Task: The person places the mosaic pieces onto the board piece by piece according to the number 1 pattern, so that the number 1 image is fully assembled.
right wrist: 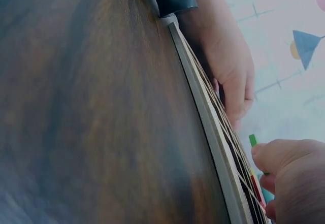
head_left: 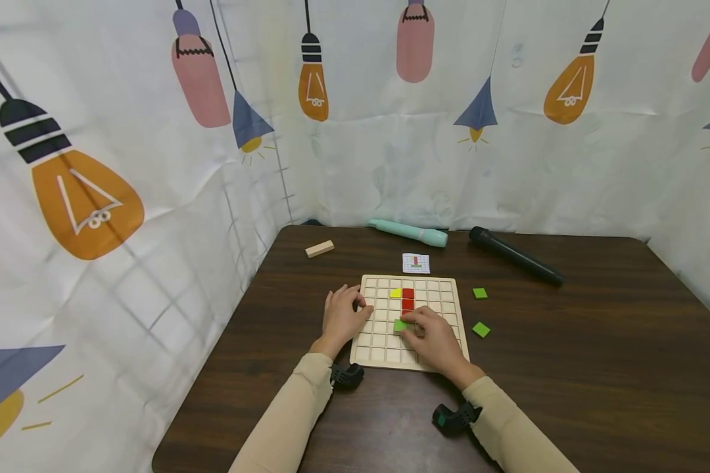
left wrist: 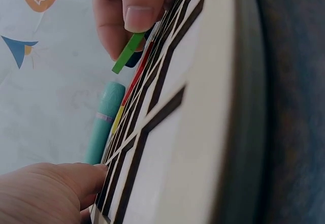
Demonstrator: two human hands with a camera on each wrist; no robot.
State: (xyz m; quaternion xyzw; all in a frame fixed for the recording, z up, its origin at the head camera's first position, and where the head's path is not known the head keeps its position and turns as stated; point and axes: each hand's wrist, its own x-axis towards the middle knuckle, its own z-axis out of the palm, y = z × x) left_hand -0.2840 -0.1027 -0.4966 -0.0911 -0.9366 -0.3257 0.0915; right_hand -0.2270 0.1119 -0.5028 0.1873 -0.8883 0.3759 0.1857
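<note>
A pale wooden grid board (head_left: 378, 355) lies on the dark table. My left hand (head_left: 340, 320) holds the board at its left edge, with the thumb over the grid; the other fingers are partly hidden in the left wrist view. Between thumb and fingers my right hand (head_left: 436, 341) pinches a green square tile (head_left: 400, 326), which tilts above the squares in the left wrist view (left wrist: 128, 53). Red tiles (head_left: 408, 293) form a column just beyond that hand, the nearest partly covered by its fingers. Left of the top red one sits a yellow tile (head_left: 395, 293).
Two loose green tiles, one farther back (head_left: 480, 293) and one nearer (head_left: 481, 330), lie right of the board. Behind it are a small card (head_left: 416, 263) with a printed pattern, a wooden block (head_left: 319, 249), a teal cylinder (head_left: 408, 232) and a black cylinder (head_left: 516, 256). A patterned curtain surrounds the table.
</note>
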